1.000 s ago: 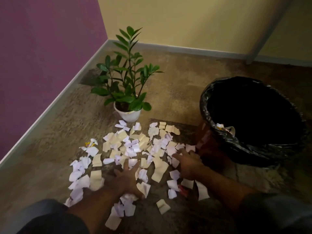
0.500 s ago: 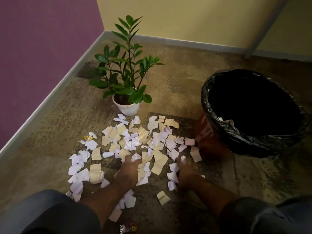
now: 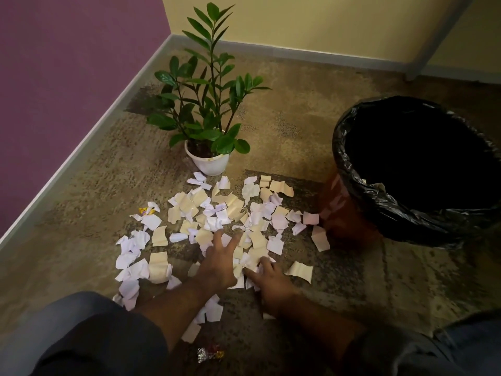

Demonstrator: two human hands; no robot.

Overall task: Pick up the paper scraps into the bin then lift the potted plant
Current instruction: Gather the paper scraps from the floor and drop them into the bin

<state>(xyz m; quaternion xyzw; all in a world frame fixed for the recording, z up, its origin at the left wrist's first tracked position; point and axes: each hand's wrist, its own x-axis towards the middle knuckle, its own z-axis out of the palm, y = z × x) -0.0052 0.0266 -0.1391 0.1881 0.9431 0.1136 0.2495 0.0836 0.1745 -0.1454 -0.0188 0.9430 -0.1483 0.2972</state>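
Many white and cream paper scraps [image 3: 217, 213] lie spread over the carpet in front of me. My left hand [image 3: 218, 263] rests flat on the near part of the pile, fingers spread. My right hand [image 3: 271, 280] lies beside it, fingers pressed onto scraps between the two hands. Neither hand has lifted anything. The potted plant [image 3: 208, 158], green leaves in a white pot, stands just beyond the scraps. The bin [image 3: 349, 169], brown with a black liner, stands to the right, its mouth open.
A purple wall [image 3: 67, 77] runs along the left and a yellow wall [image 3: 325, 23] at the back, both with grey skirting. A foil candy wrapper [image 3: 210, 354] lies near my knees and a yellow one [image 3: 145, 211] at the pile's left edge.
Both hands have drawn closer together over the near scraps, pushing them into a small heap. The view has tilted slightly, bringing the plant and bin lower in frame.
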